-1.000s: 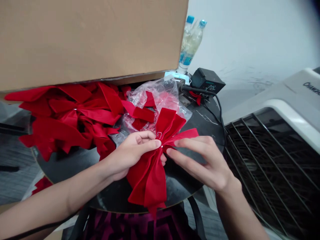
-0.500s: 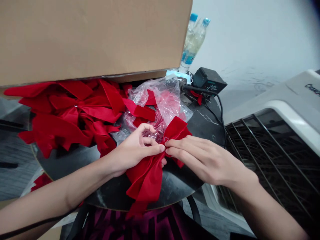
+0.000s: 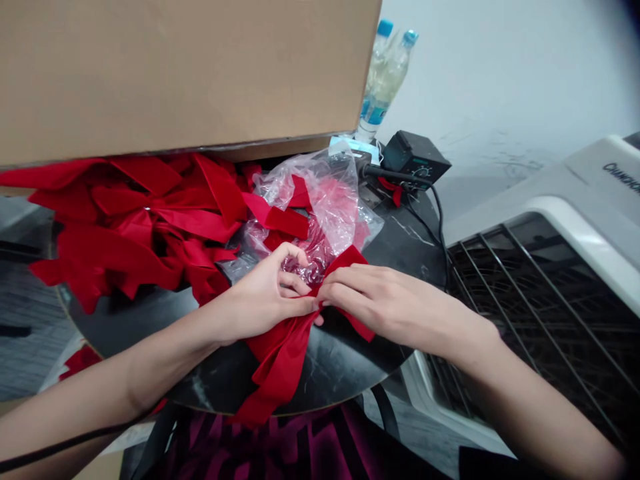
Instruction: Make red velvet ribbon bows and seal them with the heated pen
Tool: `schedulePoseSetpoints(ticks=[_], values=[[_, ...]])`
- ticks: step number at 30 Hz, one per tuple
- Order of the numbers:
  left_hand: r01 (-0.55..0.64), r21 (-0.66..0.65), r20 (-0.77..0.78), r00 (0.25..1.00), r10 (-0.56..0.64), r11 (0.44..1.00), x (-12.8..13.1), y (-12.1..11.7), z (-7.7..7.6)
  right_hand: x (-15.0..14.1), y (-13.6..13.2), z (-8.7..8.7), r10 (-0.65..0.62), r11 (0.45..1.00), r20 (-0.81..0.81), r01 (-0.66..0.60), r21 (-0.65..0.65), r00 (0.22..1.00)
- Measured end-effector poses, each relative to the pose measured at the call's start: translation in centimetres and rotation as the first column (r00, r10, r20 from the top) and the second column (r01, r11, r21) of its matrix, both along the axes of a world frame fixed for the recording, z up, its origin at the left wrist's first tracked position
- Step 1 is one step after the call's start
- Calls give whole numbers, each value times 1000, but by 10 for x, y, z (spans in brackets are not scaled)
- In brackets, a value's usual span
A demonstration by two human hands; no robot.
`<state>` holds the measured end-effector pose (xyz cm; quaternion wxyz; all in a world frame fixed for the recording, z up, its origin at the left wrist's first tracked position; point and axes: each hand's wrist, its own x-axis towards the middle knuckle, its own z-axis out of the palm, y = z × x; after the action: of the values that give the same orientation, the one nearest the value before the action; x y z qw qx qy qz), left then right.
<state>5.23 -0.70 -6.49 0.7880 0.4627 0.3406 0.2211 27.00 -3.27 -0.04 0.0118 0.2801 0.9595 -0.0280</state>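
A red velvet bow (image 3: 280, 353) lies at the near part of a round black table (image 3: 350, 360), its tails hanging over the front edge. My left hand (image 3: 263, 300) pinches the bow's centre knot from the left, fingers curled. My right hand (image 3: 385, 303) comes in from the right and pinches the same knot, covering the bow's upper loops. The fingertips of both hands meet at the knot. Whatever ties the knot is too small to make out.
A pile of red bows (image 3: 130, 227) lies at the left under a large cardboard box (image 3: 185, 73). A clear plastic bag (image 3: 325, 207) holding red pieces sits behind my hands. Two water bottles (image 3: 383, 80), a black control unit (image 3: 415, 157) with cable, and a white grilled appliance (image 3: 550, 267) stand right.
My right hand has slid left over the bow's upper loops and closed on the knot. The bow has shifted down and left, its loops now flattened under my hand.
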Motion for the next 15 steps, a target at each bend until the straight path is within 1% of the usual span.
schedulePoseSetpoints(ticks=[3,6,11,15], values=[[48,95,-11,999,-47,994,-2,0,-2,-2,6,-4,-79,987,-44,72,-143,996],[79,166,-33,997,-75,983,-4,0,-1,-5,10,-6,-181,947,-137,135,-290,974],[64,229,-59,997,-52,971,-4,2,1,-11,11,-3,-283,912,-150,217,-347,947],[-25,369,-119,990,74,929,-1,0,1,-12,12,-1,-339,890,-229,232,-391,913]])
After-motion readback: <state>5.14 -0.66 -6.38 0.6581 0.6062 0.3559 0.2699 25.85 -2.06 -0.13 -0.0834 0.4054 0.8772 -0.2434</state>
